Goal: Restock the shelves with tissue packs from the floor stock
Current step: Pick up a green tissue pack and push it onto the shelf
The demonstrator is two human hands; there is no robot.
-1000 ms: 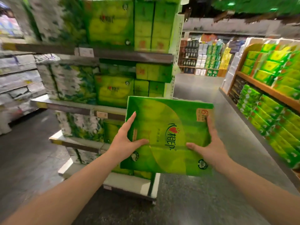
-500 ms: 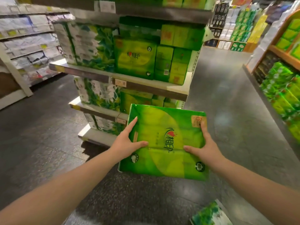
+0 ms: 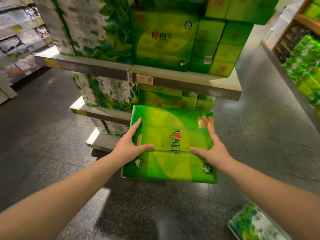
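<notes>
In front of the low shelf [image 3: 107, 116], both hands grip the tissue pack [image 3: 173, 146] (slick wrap); it might slip.

Tissue pack [image 3: 173, 144] between left hand [image 3: 129, 148] and right hand [image 3: 213, 150], before the shelves [image 3: 173, 80].

The left hand [image 3: 128, 148] and the right hand [image 3: 213, 150] hold a green tissue pack [image 3: 170, 144] by its two sides, thumbs lying on its printed face. The pack is in the air in front of the low shelves [image 3: 107, 115]. More green packs [image 3: 164, 38] stand on the shelf above. Another pack [image 3: 252, 222] lies on the dark floor [image 3: 43, 135].
</notes>
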